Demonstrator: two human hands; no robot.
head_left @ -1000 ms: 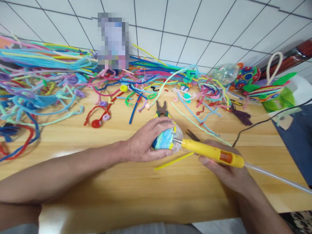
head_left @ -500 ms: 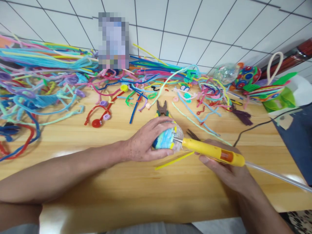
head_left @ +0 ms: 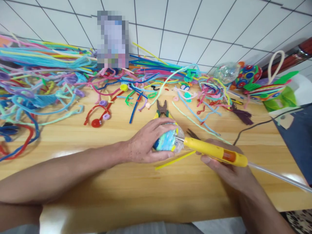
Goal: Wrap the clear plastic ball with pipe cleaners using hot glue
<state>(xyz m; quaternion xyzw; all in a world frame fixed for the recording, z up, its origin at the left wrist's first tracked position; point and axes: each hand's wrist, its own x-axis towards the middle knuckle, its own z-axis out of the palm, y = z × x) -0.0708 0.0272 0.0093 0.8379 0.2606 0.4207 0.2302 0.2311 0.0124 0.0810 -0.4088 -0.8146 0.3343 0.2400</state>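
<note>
My left hand (head_left: 148, 139) is wrapped round a clear ball (head_left: 180, 143), partly covered in blue and green pipe cleaners with bits of yellow at the border. In my right hand (head_left: 226, 169) is a yellow hot glue gun (head_left: 209, 149), a long clear glue stick (head_left: 280, 177) sticking out of its back. The gun's metal nozzle meets the ball near the edge of the blue covering; whether it touches is hard to tell. Pliers (head_left: 162, 109) with yellow and green handles lie just beyond the ball. A yellow strip (head_left: 175, 160) rests below it.
Scissors-like dark tips (head_left: 192, 134) show beside the gun. Heaps of pipe cleaners (head_left: 48, 61) line the wall side. Another clear ball (head_left: 227, 72) and a decorated ball (head_left: 250, 74) stand at the back right. A black cord (head_left: 258, 125) crosses the table's right side.
The glue gun has shifted slightly to the right and down. The ball has turned or moved very slightly, with my left hand still round it.
</note>
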